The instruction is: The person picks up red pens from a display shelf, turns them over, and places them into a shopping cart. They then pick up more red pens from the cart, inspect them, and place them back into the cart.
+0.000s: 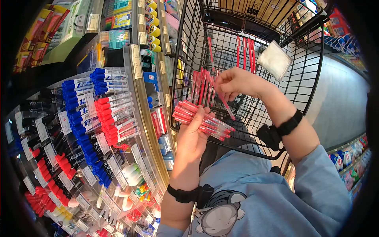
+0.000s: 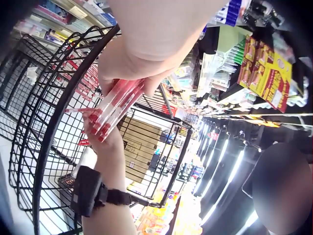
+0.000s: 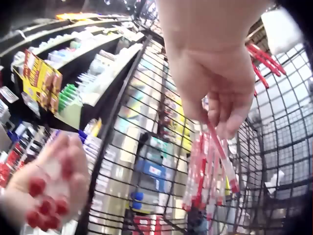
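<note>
In the head view the left hand grips a bundle of clear pens with red caps, thumb across the top. To its upper right, the right hand pinches one red pen above the black wire cart. Several red pens lie in the cart beside that hand, and others lie further back. In the right wrist view the pinched pen hangs tip-down from the fingers, over the pens in the cart.
A shelf rack with blue-capped markers and red-capped markers stands on the left. A white packet lies in the cart's right side. A cardboard box is at the cart's far end. Grey floor shows to the right.
</note>
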A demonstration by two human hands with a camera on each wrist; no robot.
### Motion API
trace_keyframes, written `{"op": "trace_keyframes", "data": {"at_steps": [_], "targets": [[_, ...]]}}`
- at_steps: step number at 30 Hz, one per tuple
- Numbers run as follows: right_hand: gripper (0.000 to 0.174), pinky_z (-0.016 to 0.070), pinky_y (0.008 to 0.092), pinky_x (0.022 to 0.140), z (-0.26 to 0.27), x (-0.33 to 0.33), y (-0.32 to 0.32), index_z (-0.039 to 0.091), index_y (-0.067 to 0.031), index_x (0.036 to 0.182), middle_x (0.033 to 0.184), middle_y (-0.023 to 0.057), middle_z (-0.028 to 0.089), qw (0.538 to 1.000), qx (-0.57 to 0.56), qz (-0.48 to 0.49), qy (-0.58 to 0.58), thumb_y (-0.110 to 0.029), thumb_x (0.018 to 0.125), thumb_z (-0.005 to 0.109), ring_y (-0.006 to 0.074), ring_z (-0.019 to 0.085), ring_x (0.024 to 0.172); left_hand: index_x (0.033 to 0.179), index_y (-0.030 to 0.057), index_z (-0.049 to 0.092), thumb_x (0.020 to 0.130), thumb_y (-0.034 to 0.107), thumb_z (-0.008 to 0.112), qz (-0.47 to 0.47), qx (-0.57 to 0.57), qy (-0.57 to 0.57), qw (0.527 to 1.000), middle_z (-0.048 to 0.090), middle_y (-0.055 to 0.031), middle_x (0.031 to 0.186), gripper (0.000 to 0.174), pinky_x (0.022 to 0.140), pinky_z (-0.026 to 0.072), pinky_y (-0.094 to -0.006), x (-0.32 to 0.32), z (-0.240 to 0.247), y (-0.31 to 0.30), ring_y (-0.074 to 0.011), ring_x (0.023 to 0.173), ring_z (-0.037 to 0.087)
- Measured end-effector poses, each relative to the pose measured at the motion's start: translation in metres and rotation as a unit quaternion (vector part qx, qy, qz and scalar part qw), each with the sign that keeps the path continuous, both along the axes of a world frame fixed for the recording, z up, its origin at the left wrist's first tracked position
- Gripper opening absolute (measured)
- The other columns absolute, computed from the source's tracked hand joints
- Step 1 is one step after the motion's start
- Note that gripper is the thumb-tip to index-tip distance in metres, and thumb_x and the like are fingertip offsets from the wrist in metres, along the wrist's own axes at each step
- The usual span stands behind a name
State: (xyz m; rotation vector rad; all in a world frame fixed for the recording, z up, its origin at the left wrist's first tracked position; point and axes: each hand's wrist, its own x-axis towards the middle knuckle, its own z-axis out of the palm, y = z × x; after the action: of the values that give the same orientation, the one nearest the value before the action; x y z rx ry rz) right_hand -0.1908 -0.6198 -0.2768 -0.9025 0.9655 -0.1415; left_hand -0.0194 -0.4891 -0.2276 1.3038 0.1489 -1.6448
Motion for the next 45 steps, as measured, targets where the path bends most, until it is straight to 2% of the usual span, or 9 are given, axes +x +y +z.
{"op": "trace_keyframes", "data": {"at_steps": [2, 5, 15, 31, 40, 41, 43, 44, 45], "targets": [[0.015, 0.0500, 0.0211, 0.059, 0.022, 0.003, 0.004, 0.062, -0.0011, 0.086, 0.074, 0.0022, 0.062, 0.996, 0.004, 0.046, -0.073, -0.014, 0.079, 0.064, 0.0087, 0.060, 0.067, 0.106, 0.0080, 0.055, 0.087, 0.017, 0.062, -0.006, -0.019, 0.009, 1.000, 0.060, -0.0065, 0.101, 0.022, 0.078, 0.0504, -0.0341, -0.001, -0.004, -0.002, -0.0179, 0.092, 0.060], [0.015, 0.0492, 0.0204, 0.059, 0.040, 0.009, 0.009, 0.063, -0.0017, 0.085, 0.073, 0.0006, 0.061, 0.993, -0.002, 0.089, -0.078, -0.016, 0.081, 0.065, 0.0078, 0.059, 0.067, 0.108, 0.0067, 0.053, 0.089, 0.019, 0.059, -0.019, -0.052, 0.022, 0.998, 0.060, -0.0074, 0.102, 0.023, 0.081, 0.0499, -0.0365, -0.003, -0.004, -0.005, -0.0185, 0.093, 0.060], [0.018, 0.0462, 0.0199, 0.054, 0.042, 0.014, 0.014, 0.061, -0.0025, 0.077, 0.068, 0.0001, 0.059, 0.990, -0.012, 0.098, -0.098, -0.018, 0.079, 0.070, 0.0080, 0.056, 0.060, 0.114, 0.0034, 0.050, 0.091, 0.026, 0.055, -0.051, -0.078, 0.038, 0.995, 0.059, -0.0103, 0.107, 0.032, 0.088, 0.0480, -0.0384, 0.000, -0.003, -0.006, -0.0208, 0.100, 0.058], [0.015, 0.0448, 0.0199, 0.053, 0.042, 0.018, 0.012, 0.063, -0.0016, 0.078, 0.066, 0.0005, 0.059, 0.990, 0.004, 0.086, -0.114, -0.015, 0.079, 0.069, 0.0076, 0.056, 0.059, 0.110, 0.0046, 0.053, 0.091, 0.025, 0.055, -0.041, -0.083, 0.007, 0.996, 0.059, -0.0069, 0.107, 0.028, 0.089, 0.0464, -0.0357, -0.006, 0.007, -0.006, -0.0176, 0.101, 0.057], [0.016, 0.0444, 0.0200, 0.052, 0.039, 0.024, 0.017, 0.063, -0.0016, 0.081, 0.068, 0.0002, 0.060, 0.976, -0.089, 0.158, -0.123, -0.017, 0.080, 0.069, 0.0068, 0.055, 0.059, 0.109, 0.0041, 0.054, 0.087, 0.024, 0.061, -0.058, -0.063, 0.125, 0.989, 0.059, -0.0100, 0.108, 0.031, 0.094, 0.0412, -0.0403, 0.001, 0.001, -0.004, -0.0222, 0.103, 0.054], [0.016, 0.0444, 0.0200, 0.052, 0.038, 0.022, 0.014, 0.063, -0.0016, 0.081, 0.068, 0.0002, 0.060, 0.976, -0.090, 0.158, -0.120, -0.017, 0.080, 0.069, 0.0068, 0.055, 0.059, 0.109, 0.0041, 0.054, 0.087, 0.024, 0.061, -0.059, -0.064, 0.127, 0.988, 0.059, -0.0100, 0.108, 0.031, 0.094, 0.0412, -0.0403, 0.003, -0.002, 0.000, -0.0222, 0.103, 0.054], [0.018, 0.0444, 0.0197, 0.053, 0.034, 0.017, 0.003, 0.065, -0.0029, 0.085, 0.071, 0.0006, 0.062, 0.983, -0.048, 0.136, -0.113, -0.020, 0.080, 0.068, 0.0069, 0.056, 0.060, 0.108, 0.0069, 0.052, 0.084, 0.017, 0.065, 0.054, 0.002, 0.076, 0.996, 0.059, -0.0114, 0.107, 0.029, 0.090, 0.0451, -0.0401, 0.007, -0.008, 0.007, -0.0240, 0.099, 0.057], [0.020, 0.0445, 0.0196, 0.053, 0.011, 0.011, -0.003, 0.065, -0.0042, 0.088, 0.072, 0.0011, 0.062, 0.994, -0.033, 0.066, -0.080, -0.023, 0.080, 0.068, 0.0072, 0.057, 0.062, 0.107, 0.0083, 0.053, 0.082, 0.017, 0.067, 0.062, 0.011, 0.054, 0.997, 0.060, -0.0097, 0.105, 0.029, 0.091, 0.0447, -0.0405, 0.007, -0.006, 0.007, -0.0243, 0.102, 0.056], [0.027, 0.0476, 0.0219, 0.053, -0.010, 0.009, -0.010, 0.066, -0.0019, 0.083, 0.069, 0.0030, 0.061, 0.997, -0.074, 0.012, 0.024, -0.027, 0.076, 0.071, 0.0097, 0.058, 0.060, 0.107, 0.0083, 0.053, 0.082, 0.017, 0.067, 0.064, 0.010, 0.055, 0.996, 0.060, -0.0097, 0.105, 0.029, 0.091, 0.0447, -0.0405, 0.008, -0.005, 0.007, -0.0243, 0.102, 0.056]]}}
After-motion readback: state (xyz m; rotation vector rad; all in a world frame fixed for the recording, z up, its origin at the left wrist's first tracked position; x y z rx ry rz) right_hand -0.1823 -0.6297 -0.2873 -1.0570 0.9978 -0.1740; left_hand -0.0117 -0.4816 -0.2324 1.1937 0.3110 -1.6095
